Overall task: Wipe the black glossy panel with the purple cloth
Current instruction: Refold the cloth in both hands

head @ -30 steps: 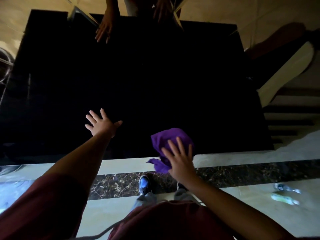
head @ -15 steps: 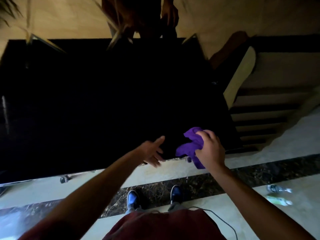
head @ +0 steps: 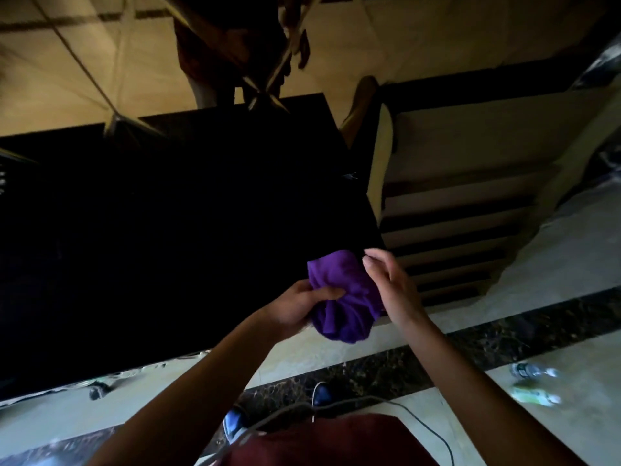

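The black glossy panel (head: 161, 237) fills the left and middle of the view and mirrors a person near its top. A bunched purple cloth (head: 339, 297) hangs in front of the panel's lower right corner. My left hand (head: 299, 306) grips the cloth from the left, thumb pressed into its folds. My right hand (head: 389, 285) lies against the cloth's right side with the fingers stretched out; whether it grips the cloth is unclear.
A pale floor with a dark marble strip (head: 504, 341) runs below the panel. Stairs (head: 453, 230) rise at the right. Two plastic bottles (head: 534, 381) lie on the floor at the far right. A cable (head: 420, 418) hangs before my red shirt, above my shoes (head: 235, 422).
My left hand left the panel and came right to take hold of the cloth. My right hand shifted right with the cloth and its fingers loosened. The view swung rightward.
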`<act>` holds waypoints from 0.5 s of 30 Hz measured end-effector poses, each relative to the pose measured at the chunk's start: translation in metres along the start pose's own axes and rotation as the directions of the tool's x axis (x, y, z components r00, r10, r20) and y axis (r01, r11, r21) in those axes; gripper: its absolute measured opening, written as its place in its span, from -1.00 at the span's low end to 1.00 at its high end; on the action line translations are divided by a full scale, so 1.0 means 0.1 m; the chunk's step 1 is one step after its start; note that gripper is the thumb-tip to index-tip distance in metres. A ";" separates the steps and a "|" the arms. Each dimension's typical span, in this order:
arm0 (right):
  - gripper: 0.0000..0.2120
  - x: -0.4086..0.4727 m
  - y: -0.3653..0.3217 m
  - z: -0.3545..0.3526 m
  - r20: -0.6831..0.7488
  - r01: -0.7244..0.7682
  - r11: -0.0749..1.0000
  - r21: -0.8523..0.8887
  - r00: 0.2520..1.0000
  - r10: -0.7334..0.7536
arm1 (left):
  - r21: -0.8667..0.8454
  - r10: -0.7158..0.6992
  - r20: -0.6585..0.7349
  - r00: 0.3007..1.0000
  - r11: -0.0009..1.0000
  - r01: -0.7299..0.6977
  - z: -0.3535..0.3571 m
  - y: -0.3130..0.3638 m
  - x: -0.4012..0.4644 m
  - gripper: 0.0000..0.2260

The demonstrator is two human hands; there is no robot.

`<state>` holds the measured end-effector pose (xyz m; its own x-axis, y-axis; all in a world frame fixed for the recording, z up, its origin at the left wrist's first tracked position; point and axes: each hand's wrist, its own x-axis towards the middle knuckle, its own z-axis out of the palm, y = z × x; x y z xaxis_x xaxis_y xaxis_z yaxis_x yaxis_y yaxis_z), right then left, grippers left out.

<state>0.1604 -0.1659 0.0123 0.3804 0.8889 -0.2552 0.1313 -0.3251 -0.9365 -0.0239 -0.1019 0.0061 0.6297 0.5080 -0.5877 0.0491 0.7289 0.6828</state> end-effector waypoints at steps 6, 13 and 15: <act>-0.43 0.42 0.55 -0.43 0.408 -0.530 0.771 0.353 0.829 0.383 | 0.056 -0.080 0.029 0.996 0.995 0.079 0.29 -0.01 0.41 -0.53; -0.66 0.81 0.77 -0.60 0.044 -0.272 0.959 0.078 0.962 0.269 | 0.197 0.090 -0.322 0.943 0.980 -0.026 -0.06 -0.08 0.88 -0.61; -0.66 0.95 0.78 -0.52 0.058 -0.220 0.975 0.007 0.974 0.219 | 0.288 0.135 -0.363 0.922 0.957 -0.027 -0.19 -0.11 0.97 -0.69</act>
<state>0.2540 -0.1240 -0.0727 0.3466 0.8130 -0.4679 0.0378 -0.5105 -0.8590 0.0220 -0.0518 -0.0665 0.3058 0.7335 -0.6070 0.2527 0.5521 0.7946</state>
